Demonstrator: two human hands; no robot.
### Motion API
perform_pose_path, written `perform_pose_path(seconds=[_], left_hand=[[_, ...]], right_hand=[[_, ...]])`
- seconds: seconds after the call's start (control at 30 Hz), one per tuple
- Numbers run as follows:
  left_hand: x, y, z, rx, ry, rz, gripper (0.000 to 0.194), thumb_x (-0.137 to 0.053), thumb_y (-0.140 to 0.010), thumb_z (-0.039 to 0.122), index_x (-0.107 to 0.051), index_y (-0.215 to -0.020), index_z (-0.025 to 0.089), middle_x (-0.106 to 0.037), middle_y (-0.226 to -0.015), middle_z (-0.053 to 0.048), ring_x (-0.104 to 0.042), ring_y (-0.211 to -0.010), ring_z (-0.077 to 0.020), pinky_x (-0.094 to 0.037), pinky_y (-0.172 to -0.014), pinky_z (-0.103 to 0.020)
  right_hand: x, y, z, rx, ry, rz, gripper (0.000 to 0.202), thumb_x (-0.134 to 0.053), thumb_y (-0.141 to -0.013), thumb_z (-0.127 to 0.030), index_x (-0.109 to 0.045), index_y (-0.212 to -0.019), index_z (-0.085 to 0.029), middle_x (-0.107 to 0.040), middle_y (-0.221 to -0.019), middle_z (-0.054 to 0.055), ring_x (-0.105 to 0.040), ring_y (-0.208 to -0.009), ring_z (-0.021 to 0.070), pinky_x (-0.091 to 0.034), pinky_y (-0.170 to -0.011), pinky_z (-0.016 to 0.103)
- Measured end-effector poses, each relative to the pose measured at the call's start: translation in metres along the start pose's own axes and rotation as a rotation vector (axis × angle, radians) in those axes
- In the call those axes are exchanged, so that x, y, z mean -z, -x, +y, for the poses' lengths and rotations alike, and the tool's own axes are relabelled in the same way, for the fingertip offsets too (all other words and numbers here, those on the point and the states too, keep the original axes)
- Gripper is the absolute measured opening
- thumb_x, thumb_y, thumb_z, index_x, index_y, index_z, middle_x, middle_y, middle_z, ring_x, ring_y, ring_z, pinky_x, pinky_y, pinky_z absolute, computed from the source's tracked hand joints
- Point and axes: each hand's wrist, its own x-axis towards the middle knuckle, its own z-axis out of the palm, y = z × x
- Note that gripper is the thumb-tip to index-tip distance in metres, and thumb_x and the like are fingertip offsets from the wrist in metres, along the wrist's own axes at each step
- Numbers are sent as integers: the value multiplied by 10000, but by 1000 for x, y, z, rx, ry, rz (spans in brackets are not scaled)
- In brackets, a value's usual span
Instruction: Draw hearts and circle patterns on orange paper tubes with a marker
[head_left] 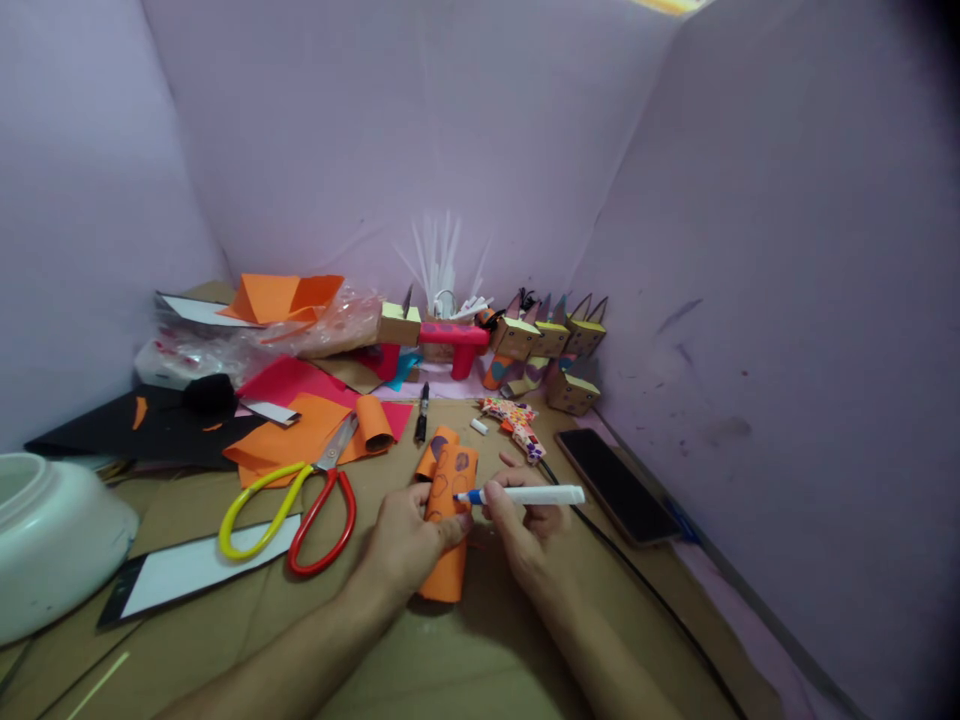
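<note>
My left hand (409, 535) is wrapped round an orange paper tube (448, 572) with dark outlined shapes drawn on it. Between the fingers of my right hand (529, 520) is a white marker (547, 495), its blue tip at the tube's surface. A second orange piece (431, 462) with a purple spot lies just behind the tube. Behind my hands sit a white cap (479, 427) and a black pen (423, 412). A shorter orange roll (373, 424) rests to the left, beside scissors (328, 462) with one yellow and one red handle.
A white pot (60, 545) stands at the left. Orange, red and black paper lies behind the scissors. Cardboard animal heads (517, 340) line the back. On the right are a phone (616, 485), a patterned glue gun (523, 430) and its black cable (645, 590).
</note>
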Motion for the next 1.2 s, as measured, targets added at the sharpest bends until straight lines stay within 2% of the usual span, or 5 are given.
perform_pose_path(seconds=[0.5,0.7,0.93,1.03,1.2], left_hand=[[1,-2,-4,2,19,7,318,-733,-503,251,-618,-756,97,-636,-666,-38,-595,-651,-190,-459,-605,-270],[1,-1,-1,20,-2,38,307,-706,-520,235,-615,-779,98,-637,-684,-57,-606,-668,-216,-461,-609,-301],[1,-1,0,38,39,52,328,-714,-512,239,-613,-794,104,-631,-681,-48,-580,-617,-178,-455,-584,-285],[1,-1,0,50,49,42,314,-711,-517,239,-599,-782,114,-628,-677,-43,-587,-623,-182,-459,-587,-287],[0,1,1,50,53,48,303,-714,-521,233,-598,-775,117,-631,-673,-40,-597,-640,-185,-461,-594,-280]], right_hand=[[2,0,2,-18,-1,14,148,-540,-792,-240,-578,-653,-201,-550,-521,-42,-581,-579,143,-395,-939,424],[9,-1,1,-196,-146,120,111,-578,-770,-291,-586,-826,-196,-609,-629,-6,-588,-578,154,-488,-599,291],[15,5,-5,-292,-92,33,147,-632,-736,-301,-657,-829,-190,-647,-697,22,-585,-601,155,-452,-545,249],[16,9,-1,-294,-207,-6,143,-631,-746,-305,-674,-833,-201,-640,-651,6,-579,-577,144,-437,-532,236],[15,10,9,-359,-460,73,153,-582,-787,-319,-657,-833,-194,-615,-591,-15,-560,-573,129,-421,-563,234]])
